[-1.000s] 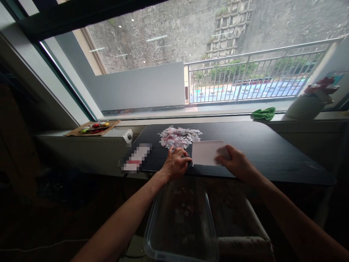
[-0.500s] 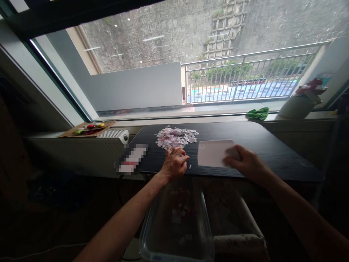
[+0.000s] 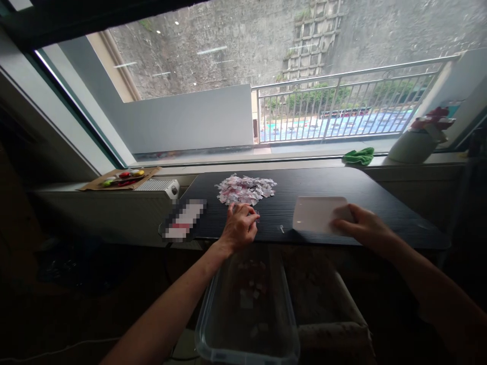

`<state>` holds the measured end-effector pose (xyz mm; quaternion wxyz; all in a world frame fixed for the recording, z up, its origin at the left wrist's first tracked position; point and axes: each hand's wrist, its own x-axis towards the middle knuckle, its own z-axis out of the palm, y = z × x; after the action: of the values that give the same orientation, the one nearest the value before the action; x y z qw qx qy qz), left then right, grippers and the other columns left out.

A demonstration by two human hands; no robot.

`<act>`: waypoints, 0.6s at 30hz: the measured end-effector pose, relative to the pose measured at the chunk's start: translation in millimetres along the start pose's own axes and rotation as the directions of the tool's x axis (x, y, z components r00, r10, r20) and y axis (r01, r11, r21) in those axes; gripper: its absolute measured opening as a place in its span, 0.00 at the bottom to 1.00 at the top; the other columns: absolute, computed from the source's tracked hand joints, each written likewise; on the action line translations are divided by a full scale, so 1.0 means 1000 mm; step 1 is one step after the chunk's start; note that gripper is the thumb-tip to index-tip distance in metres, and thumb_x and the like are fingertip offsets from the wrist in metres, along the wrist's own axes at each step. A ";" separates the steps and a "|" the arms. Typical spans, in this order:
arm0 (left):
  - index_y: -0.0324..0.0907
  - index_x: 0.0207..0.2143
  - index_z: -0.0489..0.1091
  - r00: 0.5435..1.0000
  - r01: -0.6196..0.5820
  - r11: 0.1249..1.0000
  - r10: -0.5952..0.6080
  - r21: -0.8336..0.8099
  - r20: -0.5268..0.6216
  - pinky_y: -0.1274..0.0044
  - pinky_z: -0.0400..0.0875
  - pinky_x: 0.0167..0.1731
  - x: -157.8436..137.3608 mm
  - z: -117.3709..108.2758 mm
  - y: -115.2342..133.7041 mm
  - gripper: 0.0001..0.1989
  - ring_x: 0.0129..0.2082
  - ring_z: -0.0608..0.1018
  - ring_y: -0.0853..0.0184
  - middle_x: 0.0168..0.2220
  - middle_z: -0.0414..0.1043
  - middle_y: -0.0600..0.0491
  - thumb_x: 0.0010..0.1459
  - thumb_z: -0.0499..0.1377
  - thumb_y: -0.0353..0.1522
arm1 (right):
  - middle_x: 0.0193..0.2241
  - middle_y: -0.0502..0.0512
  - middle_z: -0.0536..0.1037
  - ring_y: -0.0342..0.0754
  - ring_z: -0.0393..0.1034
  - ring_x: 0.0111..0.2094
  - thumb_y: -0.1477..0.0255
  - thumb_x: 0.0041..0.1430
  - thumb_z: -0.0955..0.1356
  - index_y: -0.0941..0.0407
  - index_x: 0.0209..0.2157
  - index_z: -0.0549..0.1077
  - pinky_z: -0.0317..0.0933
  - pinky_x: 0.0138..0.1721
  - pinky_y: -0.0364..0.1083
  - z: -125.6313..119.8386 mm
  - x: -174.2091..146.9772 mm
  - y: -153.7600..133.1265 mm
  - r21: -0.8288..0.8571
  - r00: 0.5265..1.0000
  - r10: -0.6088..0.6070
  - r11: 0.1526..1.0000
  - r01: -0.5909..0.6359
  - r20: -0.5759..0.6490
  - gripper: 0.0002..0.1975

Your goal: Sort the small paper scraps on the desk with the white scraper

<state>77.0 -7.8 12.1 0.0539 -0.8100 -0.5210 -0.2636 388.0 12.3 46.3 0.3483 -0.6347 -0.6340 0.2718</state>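
A heap of torn pale and pinkish paper scraps lies on the dark table. At its near edge is my left hand, fingers curled down, with a few pale bits showing at the fingertips. My right hand grips the right end of a flat white plastic scraper between thumb and fingers. The scraper stands tilted over the tabletop near its front edge. One loose scrap sits just left of it. Below the table edge is a clear plastic bin with several scraps inside.
A dark tray-like object, its top blurred out, lies at the table's left end. Behind it, a radiator carries cardboard with colourful items. A green cloth and a pale vase-like container stand on the window sill.
My right hand and the scraper have moved right, away from my left hand. The loose scrap has shifted right too. My left hand has moved slightly left.
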 end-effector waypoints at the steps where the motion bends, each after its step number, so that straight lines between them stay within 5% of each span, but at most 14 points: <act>1: 0.44 0.41 0.75 0.999 -0.025 1.000 0.025 -0.008 0.021 0.53 0.47 0.61 0.003 0.002 0.005 0.14 0.54 0.67 0.56 0.43 0.72 0.48 0.54 0.54 0.26 | 0.23 0.51 0.75 0.48 0.68 0.25 0.66 0.39 0.70 0.54 0.28 0.71 0.61 0.26 0.45 -0.003 0.001 0.002 0.036 1.000 0.012 0.999 -0.012 0.005 0.11; 9: 0.44 0.42 0.75 0.992 -0.105 0.994 0.104 0.009 0.068 0.52 0.45 0.62 0.008 0.003 0.013 0.15 0.55 0.67 0.56 0.43 0.71 0.48 0.54 0.54 0.26 | 0.27 0.52 0.78 0.49 0.71 0.29 0.68 0.39 0.71 0.55 0.31 0.73 0.65 0.29 0.45 0.025 0.004 0.003 0.239 0.993 0.002 0.971 -0.031 0.122 0.13; 18: 0.47 0.45 0.74 0.972 -0.191 0.981 0.192 -0.018 0.134 0.51 0.44 0.61 0.013 0.004 0.027 0.16 0.55 0.65 0.56 0.45 0.70 0.48 0.56 0.55 0.28 | 0.28 0.52 0.79 0.49 0.73 0.29 0.68 0.41 0.72 0.53 0.33 0.74 0.67 0.30 0.45 -0.012 -0.004 0.024 0.289 0.994 0.088 0.952 -0.104 0.065 0.13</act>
<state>105.9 -8.1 19.4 0.0416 -0.8726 -0.4423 -0.2031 411.8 8.0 34.3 0.4081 -0.5993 -0.5641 0.3951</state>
